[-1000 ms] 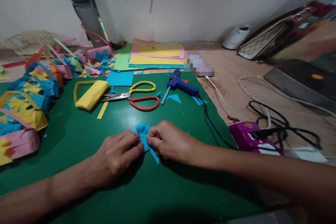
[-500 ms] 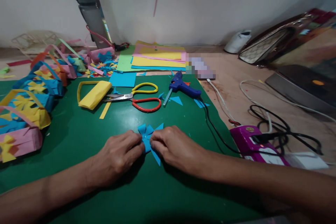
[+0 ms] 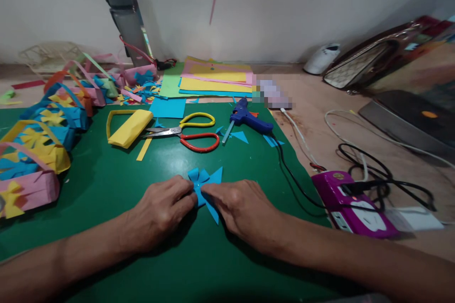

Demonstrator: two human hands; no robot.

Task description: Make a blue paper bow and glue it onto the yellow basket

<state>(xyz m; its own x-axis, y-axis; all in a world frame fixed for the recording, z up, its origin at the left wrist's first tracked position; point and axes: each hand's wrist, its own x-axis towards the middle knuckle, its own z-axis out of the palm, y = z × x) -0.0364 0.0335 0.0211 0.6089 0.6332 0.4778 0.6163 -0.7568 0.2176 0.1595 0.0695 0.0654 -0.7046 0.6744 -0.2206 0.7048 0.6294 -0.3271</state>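
Green mat (image 3: 170, 163): on it, since the earlier frame, the right hand (image 3: 245, 210) has eased from a curled pinch to straighter fingers, baring the two-o'clock petal of the blue paper flower (image 3: 201, 182)
Hands: we see the left hand (image 3: 161, 210) pinched on the flower at nine o'clock; the right touches it at four, whether gripping we cannot tell
Scissors (image 3: 174, 131): at twelve o'clock from the flower, blades slightly parted; a nudge could push them into the yellow paper basket (image 3: 131, 129)
Glue gun (image 3: 251, 120): at one o'clock; the right arm snagging its black cord (image 3: 281, 155) could drag it
Flower: on the mat between the hands; opposite pulls could, we judge, tear a petal
Blue scrap (image 3: 240, 137): at one o'clock, easily mistaken for a petal
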